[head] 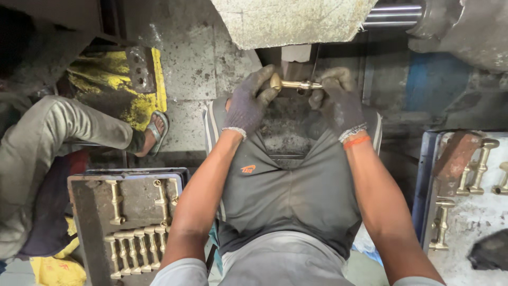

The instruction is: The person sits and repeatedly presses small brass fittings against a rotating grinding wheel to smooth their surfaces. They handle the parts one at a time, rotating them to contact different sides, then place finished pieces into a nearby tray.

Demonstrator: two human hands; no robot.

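Both gloved hands raised, fingers point(263, 79) seemingly pinched.

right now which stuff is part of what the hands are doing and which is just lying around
In hand:
- brass fitting, held at its ends by the gloved left hand and right hand

Lying about:
- brass pieces in the left tray
- brass pieces on the right tray
- rusty block
- another person's sandalled foot

Gloved hands point(296, 103) grip brass fitting point(294, 84); brass parts point(135, 246) on tray point(87, 222).
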